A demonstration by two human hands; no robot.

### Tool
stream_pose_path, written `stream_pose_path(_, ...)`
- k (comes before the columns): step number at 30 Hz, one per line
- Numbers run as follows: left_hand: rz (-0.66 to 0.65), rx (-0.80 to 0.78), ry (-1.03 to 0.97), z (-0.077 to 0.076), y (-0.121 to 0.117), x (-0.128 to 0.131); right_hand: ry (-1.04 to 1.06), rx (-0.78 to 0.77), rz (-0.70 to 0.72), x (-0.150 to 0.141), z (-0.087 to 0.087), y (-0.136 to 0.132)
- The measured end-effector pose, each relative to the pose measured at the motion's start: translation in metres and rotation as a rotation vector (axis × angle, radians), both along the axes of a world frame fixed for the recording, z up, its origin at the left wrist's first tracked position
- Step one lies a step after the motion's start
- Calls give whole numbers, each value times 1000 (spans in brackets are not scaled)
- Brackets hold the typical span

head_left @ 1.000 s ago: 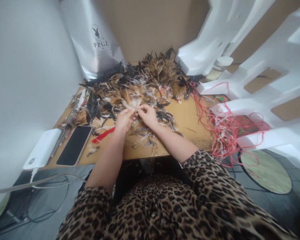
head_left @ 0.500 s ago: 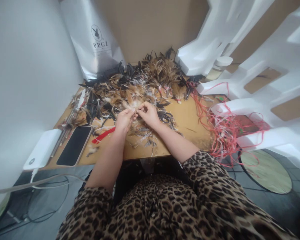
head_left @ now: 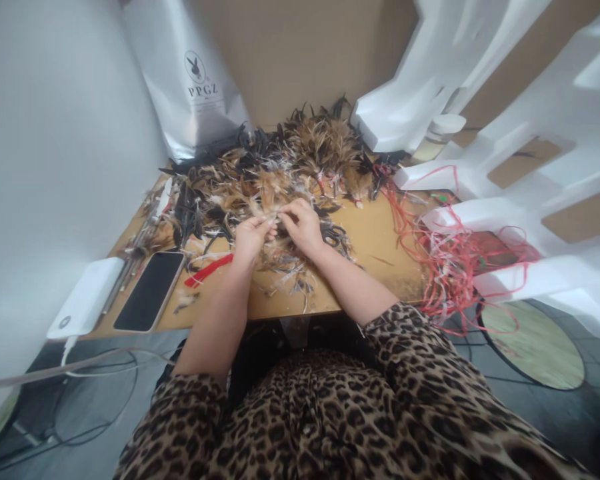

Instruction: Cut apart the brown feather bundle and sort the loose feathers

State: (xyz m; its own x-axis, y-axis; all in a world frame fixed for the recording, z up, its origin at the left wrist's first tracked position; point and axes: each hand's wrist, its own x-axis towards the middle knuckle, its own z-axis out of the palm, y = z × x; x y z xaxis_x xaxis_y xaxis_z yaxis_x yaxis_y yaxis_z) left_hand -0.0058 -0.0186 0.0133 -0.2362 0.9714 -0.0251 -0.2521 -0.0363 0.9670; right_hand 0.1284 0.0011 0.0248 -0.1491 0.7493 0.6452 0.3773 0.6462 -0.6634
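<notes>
Over the front of a heap of brown and black feathers, my two hands meet. My left hand is closed in a pinch on a light brown feather that points away from me. Close beside it, my right hand is closed too, its thumb and fingertips at the feather's base; whether it grips the same feather or another one is too small to tell. A flat red strip lies by my left wrist. Black scissor handles show to the right of my right hand, partly buried in feathers.
A phone and a white power bank lie at the table's left. Behind the feathers stands a silver bag. Tangled pink strings hang over the right edge, among white foam pieces. A lidded jar stands farther back.
Both hands have shifted slightly, the right one a little up and away from me. The fingertips still meet around the feather.
</notes>
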Motion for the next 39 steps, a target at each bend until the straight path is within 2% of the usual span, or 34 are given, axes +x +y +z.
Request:
stream_pose_path(2,-6,-6,5,-2,1,-1,257,-133,18,0,-1,6)
stream_pose_path(4,-5,-14,-29,-2,3,-3,534,-368,74,1,0,13)
stream_pose_path(6,18,-21,-116,-2,4,-4,764,-624,201,4,2,17)
stream_pose_path(8,55,-29,-234,0,5,-6,900,-798,366,8,5,19)
stream_pose_path(11,79,-65,-372,5,4,-7,926,-913,555,9,7,17)
stream_pose_path(15,4,-149,-436,11,1,-6,825,-905,569,2,4,10)
stream_pose_path(23,-182,-206,-457,10,-3,-6,640,-720,458,-2,-3,9)
stream_pose_path(29,-238,-235,-460,13,-5,-6,590,-663,419,-3,-3,7)
stream_pose_path(33,-270,-251,-479,16,-7,-5,538,-548,392,-3,-2,7)
stream_pose_path(36,-246,-233,-476,16,-6,-5,533,-533,361,-4,1,6)
stream_pose_path(39,-113,-148,-431,12,-4,-5,592,-654,301,-6,1,3)
